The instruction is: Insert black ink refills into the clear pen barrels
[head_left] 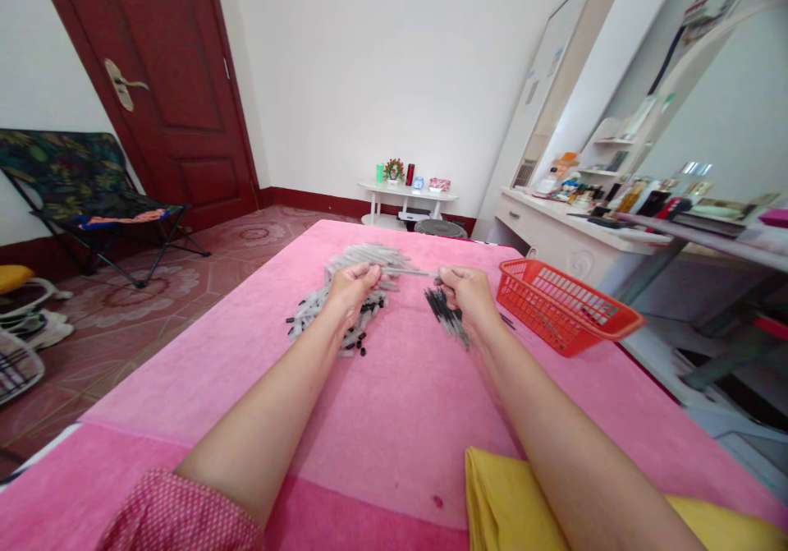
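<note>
A thin, pale translucent pen barrel (410,272) stretches level between my two hands. My left hand (354,290) pinches its left end between thumb and fingers. At the other end my right hand (466,292) has its fingers closed on the barrel; whether a refill is also in them is hidden. Long clear tubes (369,254) lie heaped behind my left hand. Beside and below that hand spreads a pile of whitish caps and small black pieces (311,311). Dark, thin pen refills (444,318) lie bunched just under my right hand.
An orange-red plastic basket (563,309) stands on the pink-covered table (382,420), right of my right hand. Folded yellow cloth (501,498) lies under my right forearm. Beyond the table are a low white stand (406,194), a folding chair (92,198) and a dresser (572,227).
</note>
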Tool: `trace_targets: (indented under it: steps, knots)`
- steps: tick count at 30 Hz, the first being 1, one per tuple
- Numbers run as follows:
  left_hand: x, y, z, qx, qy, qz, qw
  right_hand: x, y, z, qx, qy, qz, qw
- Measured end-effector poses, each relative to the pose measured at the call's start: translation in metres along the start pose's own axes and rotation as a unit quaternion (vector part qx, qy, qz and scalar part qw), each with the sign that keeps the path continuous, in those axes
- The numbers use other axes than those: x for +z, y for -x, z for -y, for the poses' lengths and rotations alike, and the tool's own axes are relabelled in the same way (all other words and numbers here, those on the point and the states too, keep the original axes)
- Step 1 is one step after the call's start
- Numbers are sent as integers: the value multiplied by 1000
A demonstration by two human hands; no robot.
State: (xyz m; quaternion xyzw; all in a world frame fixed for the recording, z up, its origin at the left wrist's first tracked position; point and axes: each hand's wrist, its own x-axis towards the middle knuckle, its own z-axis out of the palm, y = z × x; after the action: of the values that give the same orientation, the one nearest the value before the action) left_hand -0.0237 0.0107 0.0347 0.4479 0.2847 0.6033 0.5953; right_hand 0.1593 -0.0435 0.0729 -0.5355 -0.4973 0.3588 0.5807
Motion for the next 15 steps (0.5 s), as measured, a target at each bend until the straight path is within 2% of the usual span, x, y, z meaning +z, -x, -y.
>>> trace_targets:
  steps: [4,7,9,11,15]
  knots:
    - [3,3,-8,59,-48,14,997,-3,-1,4,134,-52,37,989]
    - [5,3,-15,104,-102,35,989,-7,-4,2,252,-74,88,961]
    - [5,3,-18,128,-132,42,982,-8,-7,-2,304,-92,126,940]
    - [4,1,-20,139,-142,38,979,-7,-9,-6,295,-110,142,938]
    - [0,0,-21,105,-92,-7,990,-2,-8,-12,149,-103,98,979]
